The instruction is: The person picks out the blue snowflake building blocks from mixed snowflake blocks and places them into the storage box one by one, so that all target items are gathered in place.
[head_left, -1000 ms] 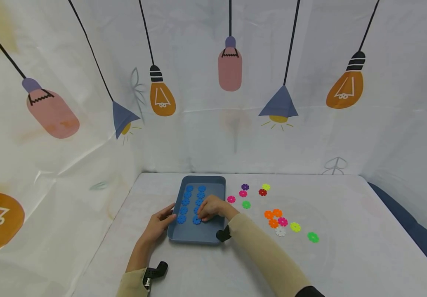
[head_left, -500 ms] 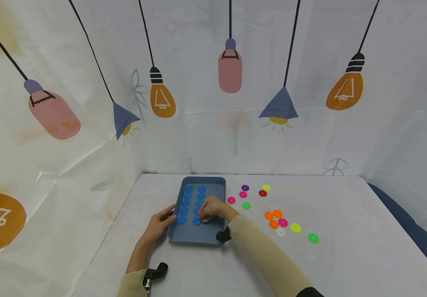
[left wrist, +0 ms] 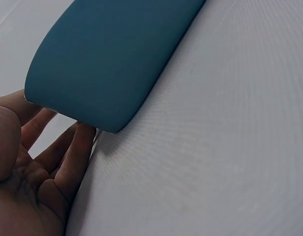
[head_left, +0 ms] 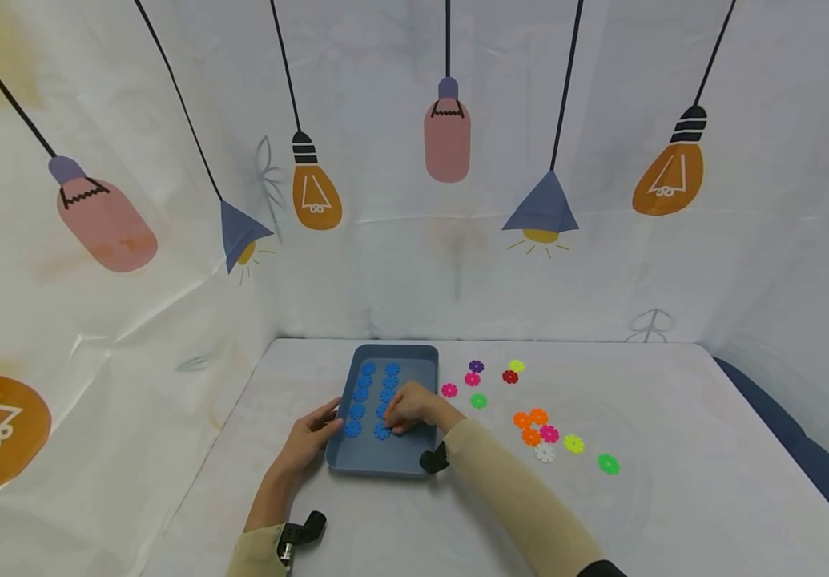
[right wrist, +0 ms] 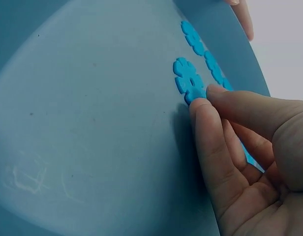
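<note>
Unmoved blue disc (right wrist: 189, 81) at right hand (right wrist: 245, 147) fingertips

I'm looking at a staged recording booth: lightbulb-print fabric backdrop (head_left: 414, 200) walls off a white tabletop (head_left: 674, 497) filling the lower frame.

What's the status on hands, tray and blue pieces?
Right hand pinches blue flower piece on the tray floor. Left hand open, fingers against blue tray outer wall. Nothing in the way; loose coloured pieces lie right of tray.
</note>
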The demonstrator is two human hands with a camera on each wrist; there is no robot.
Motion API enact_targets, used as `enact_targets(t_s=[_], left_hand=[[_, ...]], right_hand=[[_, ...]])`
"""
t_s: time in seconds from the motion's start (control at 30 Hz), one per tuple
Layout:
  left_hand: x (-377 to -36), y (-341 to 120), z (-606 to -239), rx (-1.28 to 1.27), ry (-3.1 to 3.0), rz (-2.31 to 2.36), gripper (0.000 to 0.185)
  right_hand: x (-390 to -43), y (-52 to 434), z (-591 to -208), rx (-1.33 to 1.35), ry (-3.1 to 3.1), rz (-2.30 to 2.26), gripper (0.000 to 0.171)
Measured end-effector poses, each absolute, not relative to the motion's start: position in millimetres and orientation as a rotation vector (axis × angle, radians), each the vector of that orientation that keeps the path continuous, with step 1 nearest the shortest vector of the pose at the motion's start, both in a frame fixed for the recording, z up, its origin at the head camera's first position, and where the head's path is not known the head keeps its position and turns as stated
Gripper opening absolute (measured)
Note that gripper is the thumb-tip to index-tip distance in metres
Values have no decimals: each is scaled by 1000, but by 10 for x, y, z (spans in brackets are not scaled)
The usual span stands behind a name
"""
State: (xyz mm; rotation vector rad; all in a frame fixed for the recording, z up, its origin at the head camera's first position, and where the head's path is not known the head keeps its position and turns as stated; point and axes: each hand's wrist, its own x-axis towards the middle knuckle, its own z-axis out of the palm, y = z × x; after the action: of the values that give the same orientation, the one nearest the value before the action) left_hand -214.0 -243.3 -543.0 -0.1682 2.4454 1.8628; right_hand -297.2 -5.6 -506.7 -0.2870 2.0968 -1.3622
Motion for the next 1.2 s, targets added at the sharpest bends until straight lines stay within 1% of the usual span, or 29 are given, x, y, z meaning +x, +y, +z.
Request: enact_targets(t_s=[0.23, 0.43, 0.8, 1.07, 1.2], left_hand=[[-2123, -2397, -5428, -168, 2445, 1873, 53], [-2145, -2377, -5452, -163, 2438, 1869, 54], [-2149, -2365, -5436, -158, 2452, 1861, 54], [-2143, -2403, -5423, -146, 2445, 1850, 55], [-2094, -2391, -5282, -166, 2434, 1818, 55]], right_hand=[[-2961, -18, -5064, -303, 2082, -1373, 4], [-2965, 49, -4988, -380, 2090, -1359, 7], [-2997, 230, -4558, -520, 2098, -1347, 9], [-2933, 448, -4211, -685, 2119, -1345, 14], [-2854, 636, -3997, -768, 2164, -1311, 14]])
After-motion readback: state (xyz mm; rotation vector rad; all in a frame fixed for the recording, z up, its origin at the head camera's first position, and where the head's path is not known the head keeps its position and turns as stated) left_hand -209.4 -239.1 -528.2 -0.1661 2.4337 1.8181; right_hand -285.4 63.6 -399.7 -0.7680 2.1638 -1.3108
